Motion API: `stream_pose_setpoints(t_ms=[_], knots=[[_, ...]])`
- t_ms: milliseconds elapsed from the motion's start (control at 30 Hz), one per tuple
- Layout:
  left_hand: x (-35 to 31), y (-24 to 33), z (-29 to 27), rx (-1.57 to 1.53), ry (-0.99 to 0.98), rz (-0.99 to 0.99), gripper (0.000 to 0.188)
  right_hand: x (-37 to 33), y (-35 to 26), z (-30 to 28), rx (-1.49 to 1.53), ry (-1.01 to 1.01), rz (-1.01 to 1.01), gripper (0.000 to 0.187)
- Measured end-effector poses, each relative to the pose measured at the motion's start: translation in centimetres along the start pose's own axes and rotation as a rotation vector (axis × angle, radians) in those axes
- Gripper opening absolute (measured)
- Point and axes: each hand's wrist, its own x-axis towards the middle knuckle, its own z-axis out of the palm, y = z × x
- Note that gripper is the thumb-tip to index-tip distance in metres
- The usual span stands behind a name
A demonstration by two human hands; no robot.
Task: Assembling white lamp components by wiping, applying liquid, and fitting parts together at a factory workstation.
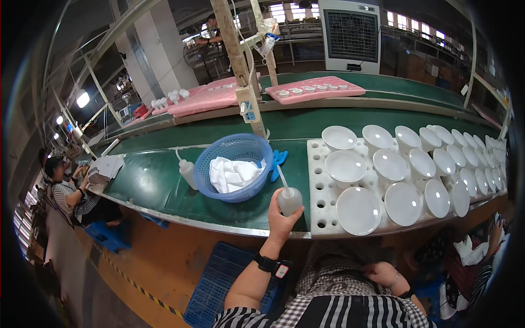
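My left hand (283, 220) is wrapped round a translucent squeeze bottle (290, 201) with a long thin spout. It holds the bottle upright over the front edge of the green table (158, 175). Low against the dark checked apron (333, 273) lies my right hand (381, 273); its fingertips are hard to make out. Just behind the bottle are blue gloves (278, 159). Beside them a blue plastic basket (234, 198) holds a crumpled white cloth (234, 174). A second squeeze bottle (187, 174) stands left of the basket.
Rows of white bowls (358, 210) stand on a white perforated board (321, 191) at the right. A wooden post (235, 49) rises behind the basket. Pink foam slabs (322, 85) carry small white pieces farther back. People sit at the far left (76, 191) and near right (473, 257).
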Motion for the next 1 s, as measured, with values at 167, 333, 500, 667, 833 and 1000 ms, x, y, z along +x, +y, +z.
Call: stream_pose_setpoints(t_ms=[167, 333, 500, 667, 833, 1000], knots=[[0.0, -0.1, -0.1, 0.061, 0.000, -0.001, 0.071, 0.7, 1.2, 0.5, 0.016, 0.033, -0.032, 0.031], [0.0, 0.0, -0.2, 0.078, -0.037, -0.026, 0.074, 0.8, 1.8, 1.2, 0.033, 0.022, -0.034, 0.031], [0.0, -0.3, -0.1, 0.042, -0.028, -0.009, 0.074, 0.7, 1.9, 1.0, 0.081, 0.029, -0.019, 0.031], [0.0, -0.4, -0.1, 0.083, -0.015, -0.002, 0.075, 0.7, 2.0, 1.2, 0.094, 0.018, -0.008, 0.030], [-0.1, -0.2, -0.1, 0.075, -0.019, -0.011, 0.075, 0.3, 2.0, 1.4, 0.062, 0.035, -0.026, 0.031], [-0.1, -0.2, -0.2, 0.043, -0.030, 0.004, 0.074, -0.1, 1.8, 1.6, 0.091, 0.021, 0.016, 0.032]])
